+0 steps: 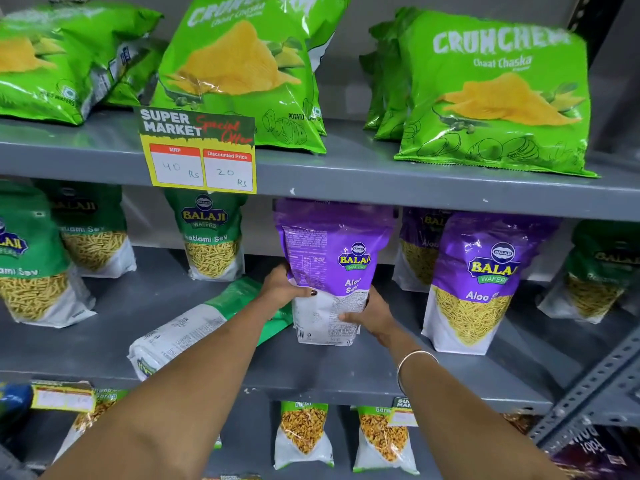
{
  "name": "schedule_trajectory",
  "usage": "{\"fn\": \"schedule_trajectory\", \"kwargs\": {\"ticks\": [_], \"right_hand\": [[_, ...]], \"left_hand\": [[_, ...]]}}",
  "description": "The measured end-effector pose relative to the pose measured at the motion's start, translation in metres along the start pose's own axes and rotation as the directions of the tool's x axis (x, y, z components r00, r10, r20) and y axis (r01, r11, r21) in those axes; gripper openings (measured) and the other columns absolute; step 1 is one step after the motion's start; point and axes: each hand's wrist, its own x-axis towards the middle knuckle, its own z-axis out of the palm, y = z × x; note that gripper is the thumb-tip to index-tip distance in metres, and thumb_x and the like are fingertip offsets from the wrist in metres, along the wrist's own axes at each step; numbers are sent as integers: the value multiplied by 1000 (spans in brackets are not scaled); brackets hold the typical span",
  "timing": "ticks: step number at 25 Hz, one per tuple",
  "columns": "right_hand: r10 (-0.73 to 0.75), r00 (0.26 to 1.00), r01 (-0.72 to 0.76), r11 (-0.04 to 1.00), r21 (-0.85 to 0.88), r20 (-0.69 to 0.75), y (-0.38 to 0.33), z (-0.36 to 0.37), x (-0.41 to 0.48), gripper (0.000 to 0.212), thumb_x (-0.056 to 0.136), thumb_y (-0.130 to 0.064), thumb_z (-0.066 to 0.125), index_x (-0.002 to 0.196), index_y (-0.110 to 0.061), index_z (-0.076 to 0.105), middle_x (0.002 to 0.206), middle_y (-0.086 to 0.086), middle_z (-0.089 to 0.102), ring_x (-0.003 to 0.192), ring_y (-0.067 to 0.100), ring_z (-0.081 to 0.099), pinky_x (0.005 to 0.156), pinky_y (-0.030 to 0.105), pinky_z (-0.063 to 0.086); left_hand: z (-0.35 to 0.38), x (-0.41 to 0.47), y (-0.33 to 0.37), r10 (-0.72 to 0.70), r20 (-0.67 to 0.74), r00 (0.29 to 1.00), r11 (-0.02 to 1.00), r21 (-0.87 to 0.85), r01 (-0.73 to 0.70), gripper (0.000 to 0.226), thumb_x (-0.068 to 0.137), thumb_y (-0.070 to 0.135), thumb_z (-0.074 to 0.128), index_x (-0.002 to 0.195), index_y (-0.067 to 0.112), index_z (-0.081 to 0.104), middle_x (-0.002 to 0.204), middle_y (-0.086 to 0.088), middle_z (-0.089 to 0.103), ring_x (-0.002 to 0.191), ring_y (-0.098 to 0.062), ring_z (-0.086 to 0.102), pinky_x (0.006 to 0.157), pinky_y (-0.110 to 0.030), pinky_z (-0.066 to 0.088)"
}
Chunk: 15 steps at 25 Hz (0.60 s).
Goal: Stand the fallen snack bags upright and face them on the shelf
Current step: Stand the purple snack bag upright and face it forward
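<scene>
Both hands grip one purple pouch on the middle shelf (346,368): the left hand (284,289) clasps its left edge, and the right hand (367,315) wraps its lower right corner. Left of them, near the shelf's front, a fallen green bag (194,327) lies flat, its long axis running from near-left to far-right, its far end tucked under the left wrist. That hand is nearer to it. The purple Aloo Sev pouch (329,268) stands upright but shows its printed back, glossy film above a white base. Just right, a matching purple pouch (481,278) faces forward, plump and smooth.
</scene>
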Motion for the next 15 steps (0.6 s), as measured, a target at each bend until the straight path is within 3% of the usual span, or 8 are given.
{"fn": "schedule_trajectory", "kwargs": {"ticks": [2,3,5,7,10,13,15], "right_hand": [[23,1000,-23,1000,-15,9,-3,0,0,78,49,0,86,119,-2,51,119,22,64,112,38,61,96,52,49],[32,999,-31,999,-41,13,-7,-1,-3,79,49,-4,88,120,-2,51,120,21,64,113,37,60,97,51,49],[37,999,-38,989,-144,-13,-7,-1,-3,90,46,-26,90,122,-3,48,124,18,60,119,36,54,101,48,46],[86,994,-96,978,-187,-62,-16,-4,-10,93,55,-29,88,126,3,39,128,16,50,121,32,49,98,46,47],[164,985,-170,978,-117,-55,-16,-3,-11,67,73,-17,78,118,2,32,113,9,42,100,21,48,68,36,49],[128,990,-133,984,-122,-53,-12,-2,-6,55,75,-14,75,110,-1,35,107,9,45,95,20,48,73,30,45],[125,992,-126,990,-67,-31,-11,-3,-3,43,74,-11,76,97,-10,40,100,8,47,82,18,50,62,25,46]], "left_hand": [[-1,-3,-5,-44,103,994,999,26,41,53,64,-4,77,114,-1,60,106,-8,65,97,-20,60,71,-20,51],[-1,-4,-8,-78,157,984,995,67,69,48,69,-9,71,115,-2,59,103,-8,63,94,-19,58,66,-19,50],[-3,-3,-15,-147,204,968,984,129,122,42,75,-10,61,115,0,58,103,-9,62,93,-20,56,72,-25,48],[-8,-2,-16,-200,196,960,975,141,174,31,81,-3,57,111,5,57,107,-11,60,96,-21,55,77,-30,47],[-12,-1,-15,-222,238,946,973,115,199,24,88,-3,47,105,13,52,103,-10,57,91,-22,58,72,-27,45],[-14,-1,-14,-211,268,940,976,101,190,26,91,-1,41,107,16,53,100,-10,57,66,-10,63,63,-21,39],[-14,3,-19,-200,256,946,978,105,178,27,90,-2,44,107,13,59,96,-9,58,67,-8,61,62,-20,38]]}}
